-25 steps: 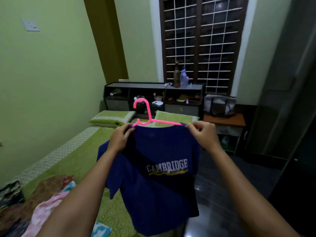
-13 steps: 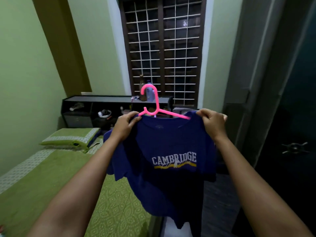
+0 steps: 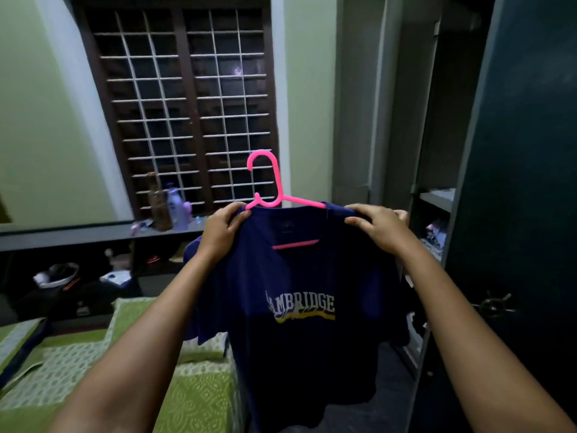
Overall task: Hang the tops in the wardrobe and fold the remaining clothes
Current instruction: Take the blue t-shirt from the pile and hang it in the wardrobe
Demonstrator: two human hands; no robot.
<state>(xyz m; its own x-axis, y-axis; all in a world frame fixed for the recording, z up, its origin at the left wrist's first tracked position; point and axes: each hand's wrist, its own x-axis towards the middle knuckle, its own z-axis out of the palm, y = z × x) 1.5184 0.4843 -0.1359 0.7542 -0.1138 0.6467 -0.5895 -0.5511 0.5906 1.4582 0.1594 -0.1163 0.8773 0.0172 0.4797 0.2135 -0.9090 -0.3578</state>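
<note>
View has swung further right since a second ago: the bed has dropped to the lower left and the wardrobe (image 3: 437, 182) now fills the right side, the shirt carried along toward it. Navy t-shirt (image 3: 299, 307) with "CAMBRIDGE" print hangs on a pink hanger (image 3: 274, 195), held up at chest height in front of the window (image 3: 187, 114), just left of the wardrobe opening. Left hand (image 3: 223, 228) grips the shirt's left shoulder, fingers curled over fabric at the hanger's end. Right hand (image 3: 376, 228) grips the right shoulder the same way, thumb under, fingers over the seam. Hanger hook stands upright above the collar; its lower bar shows through the neck opening. Shirt hem hangs free over the bed (image 3: 187, 398) edge. Wardrobe door (image 3: 524, 214) stands open at right, dark, with a metal handle (image 3: 495, 304); shelves inside hold folded items, too dim to identify. Bottles (image 3: 170, 203) stand on the dark headboard shelf (image 3: 78, 235) under the window. Green patterned pillow (image 3: 131, 310) lies at the bed's head.
</note>
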